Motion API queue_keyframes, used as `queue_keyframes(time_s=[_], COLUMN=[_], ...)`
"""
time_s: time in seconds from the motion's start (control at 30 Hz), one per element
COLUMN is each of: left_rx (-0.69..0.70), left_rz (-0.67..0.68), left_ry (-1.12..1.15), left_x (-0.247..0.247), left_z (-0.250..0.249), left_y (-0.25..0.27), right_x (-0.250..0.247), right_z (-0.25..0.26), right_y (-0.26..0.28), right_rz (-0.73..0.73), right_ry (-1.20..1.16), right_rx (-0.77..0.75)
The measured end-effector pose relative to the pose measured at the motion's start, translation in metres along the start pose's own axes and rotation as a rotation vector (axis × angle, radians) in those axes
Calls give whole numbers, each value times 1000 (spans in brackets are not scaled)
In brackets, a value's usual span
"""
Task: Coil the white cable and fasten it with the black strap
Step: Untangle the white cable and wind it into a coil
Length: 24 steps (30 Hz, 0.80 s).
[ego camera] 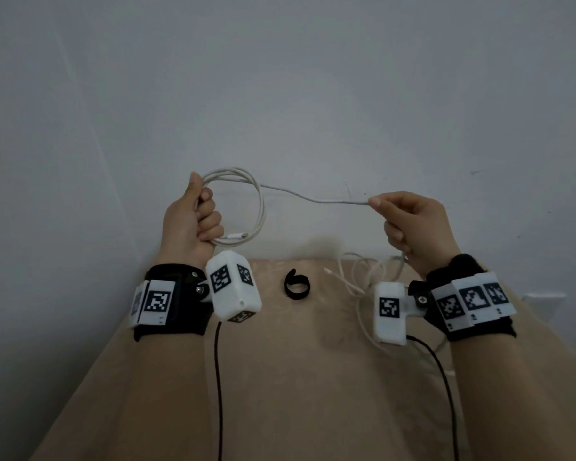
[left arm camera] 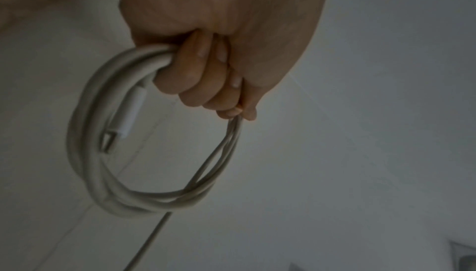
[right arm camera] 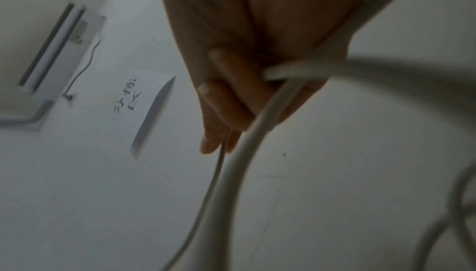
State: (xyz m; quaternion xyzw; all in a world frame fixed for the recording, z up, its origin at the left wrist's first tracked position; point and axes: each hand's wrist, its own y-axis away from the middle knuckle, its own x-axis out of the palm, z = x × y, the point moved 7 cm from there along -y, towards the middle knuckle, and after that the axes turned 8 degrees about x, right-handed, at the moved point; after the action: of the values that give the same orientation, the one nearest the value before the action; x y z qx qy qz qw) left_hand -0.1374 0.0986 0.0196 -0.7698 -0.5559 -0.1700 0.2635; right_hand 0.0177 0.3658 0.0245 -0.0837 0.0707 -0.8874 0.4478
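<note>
Nearest, the tan table (ego camera: pixel 280 377) carries the black strap (ego camera: pixel 296 283), curled in a small ring between the two wrists; just to its right, loose loops of the white cable (ego camera: pixel 316 200) lie in a heap under the right wrist; above the table, the left hand (ego camera: pixel 188 221) has its grip closed tight around a round coil of the cable, with a white plug (left arm camera: pixel 131 112) inside the ring; the right hand (ego camera: pixel 413 224) pinches the cable between thumb and finger; the cable stretches between both hands; behind is a plain wall (ego camera: pixel 280 78).
</note>
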Motion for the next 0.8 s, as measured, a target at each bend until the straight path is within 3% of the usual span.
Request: queue_keyframes(time_s=[0.13,0.27,0.37,0.47,0.53,0.63,0.8], left_rx=[5,-58,-91,-82,-84,-91,-85], left_rz=[59,179,282,378,418,442,456], left_ry=[-2,-54,-166,-238,-243,-233,-279], left_x=[6,22,41,57,65,67,70], left_z=[-4,5,18,25,26,25,27], left_y=[1,4,10,17,20,22,24], right_x=[4,23,42,65,75,73,68], right_z=[3,-5,7,14,9,4,4], right_y=[0,0,5,14,17,15,15], right_rz=[15,106,14,76,182,150,169], right_ry=[531,943,1116,926,600,263,81], right_rx=[-70,-20,-131,-201,-92,32,85])
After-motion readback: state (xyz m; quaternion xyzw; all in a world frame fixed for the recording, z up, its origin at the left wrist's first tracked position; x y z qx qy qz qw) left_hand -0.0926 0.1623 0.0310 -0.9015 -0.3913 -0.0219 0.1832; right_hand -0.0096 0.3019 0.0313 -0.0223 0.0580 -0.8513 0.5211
